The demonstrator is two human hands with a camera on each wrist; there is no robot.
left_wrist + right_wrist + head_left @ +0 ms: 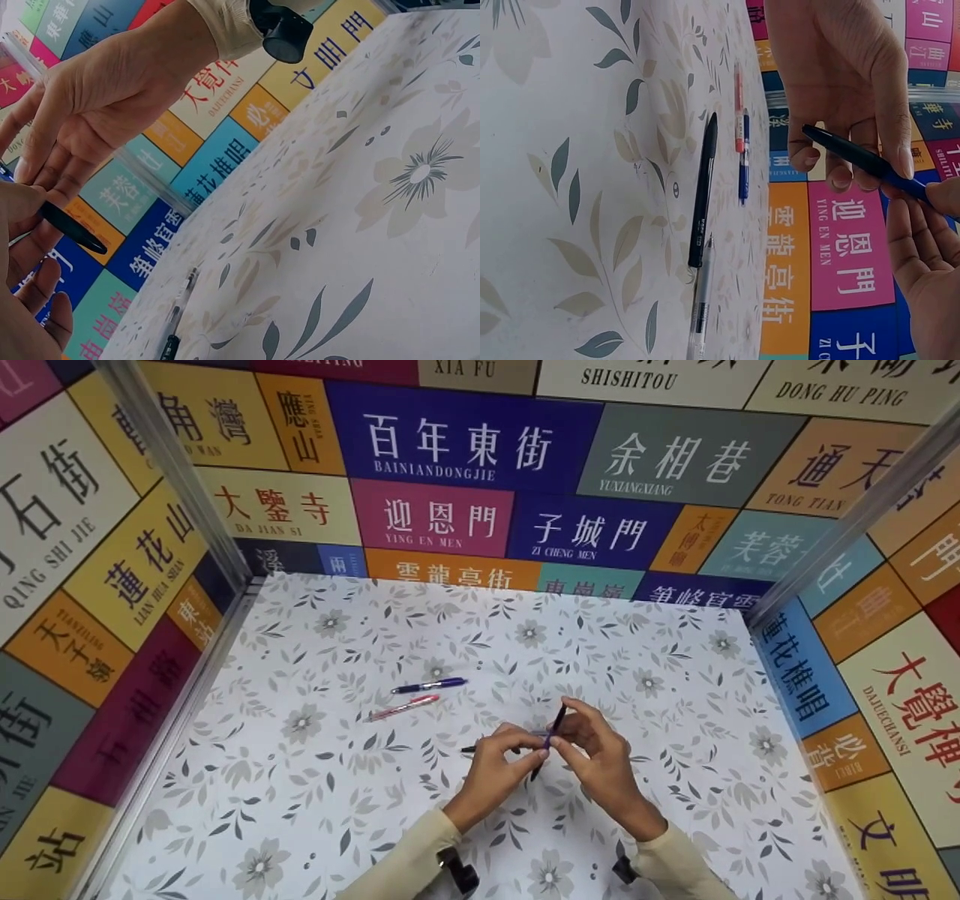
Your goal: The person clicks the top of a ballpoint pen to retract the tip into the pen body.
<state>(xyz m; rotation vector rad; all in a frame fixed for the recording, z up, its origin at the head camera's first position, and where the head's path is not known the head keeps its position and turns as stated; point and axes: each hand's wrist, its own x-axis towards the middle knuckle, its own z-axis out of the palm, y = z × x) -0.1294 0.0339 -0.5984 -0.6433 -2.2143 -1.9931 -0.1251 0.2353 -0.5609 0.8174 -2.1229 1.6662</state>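
Fingers of left hand and right hand pinch blue-and-black pen between them, clear of floral-patterned worktop. Pen's long axis slants steeply in head view: one black end up and slightly right, other down and slightly left. Red pen and blue pen lie side by side, left of hands; black pen and clear pen lie close together, nearer left hand.

Slim held plastic pen: blue and black
Slim translucent plastic pen: pinkish red
Flat tabletop covering: white, grey floral print
Rectangular wall panels: blue, magenta, orange, yellow
Fabric sleeves: plain cream
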